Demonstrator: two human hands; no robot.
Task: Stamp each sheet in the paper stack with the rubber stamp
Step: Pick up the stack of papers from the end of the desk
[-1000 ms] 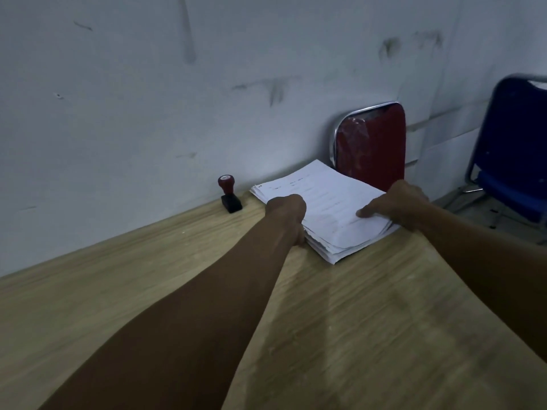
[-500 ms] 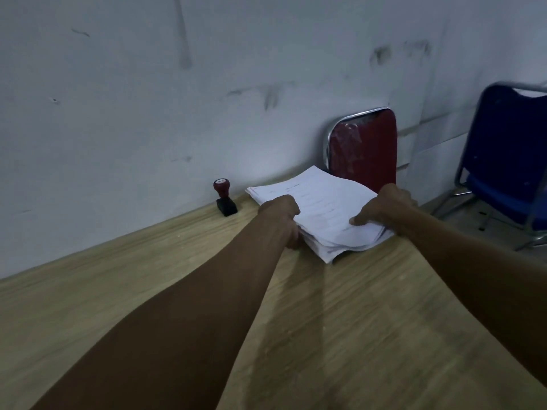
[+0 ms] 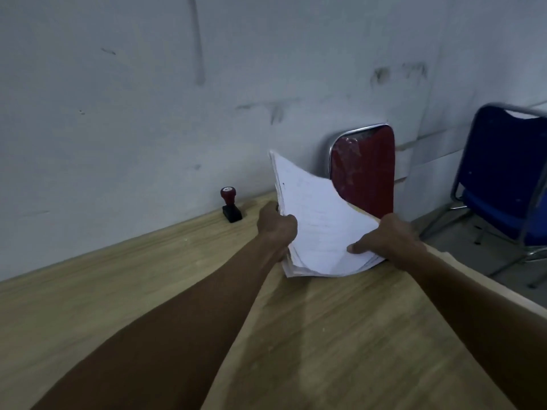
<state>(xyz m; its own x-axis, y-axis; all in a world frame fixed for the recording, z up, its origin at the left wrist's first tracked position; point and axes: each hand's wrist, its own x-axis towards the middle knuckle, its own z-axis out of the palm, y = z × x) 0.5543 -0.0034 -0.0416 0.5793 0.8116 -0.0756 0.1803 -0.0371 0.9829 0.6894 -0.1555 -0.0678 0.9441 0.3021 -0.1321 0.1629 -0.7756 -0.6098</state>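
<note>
Paper stack lifted, tilted up off desk. Left hand grips its left edge, right hand its right. Rubber stamp untouched by wall. Step: positioning stack. Next: lay it flat, free one hand for stamp.

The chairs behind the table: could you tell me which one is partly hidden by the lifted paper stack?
The red chair, standing against the wall right behind the paper stack; the blue chair stands off to the right, uncovered.
</note>
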